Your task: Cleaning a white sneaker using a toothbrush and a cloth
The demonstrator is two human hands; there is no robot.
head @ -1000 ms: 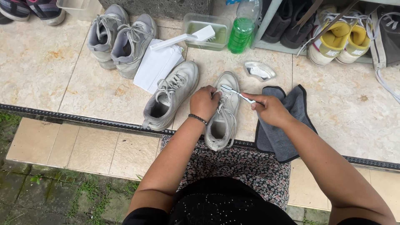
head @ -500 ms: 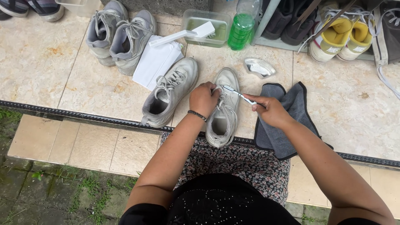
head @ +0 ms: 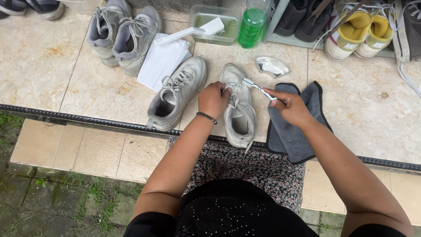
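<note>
Between our two hands sits the white sneaker (head: 239, 109) we are cleaning, toe pointing away from us on the tiled floor (head: 66, 83). Our left hand (head: 213, 99) has its fingers closed on the laces to keep the shoe from sliding. Our right hand (head: 290, 106) has its fingers pinched shut on a small toothbrush (head: 258, 87), and the bristle end touches the shoe near the toe.

To do this well, we think short, soft rubs are best, with the left hand holding tight so the shoe stays put.

Just beside it lies its partner sneaker (head: 177, 93), so that makes two white ones. We count two grey sneakers (head: 125, 33) further off, two yellow-and-white sneakers (head: 357, 33), one grey cloth (head: 291, 131) under our right hand, one white cloth (head: 162, 61), one clear tub (head: 215, 19) with one big white brush (head: 193, 30) across it, one green bottle (head: 253, 24), and one little shiny dish (head: 271, 66).
</note>
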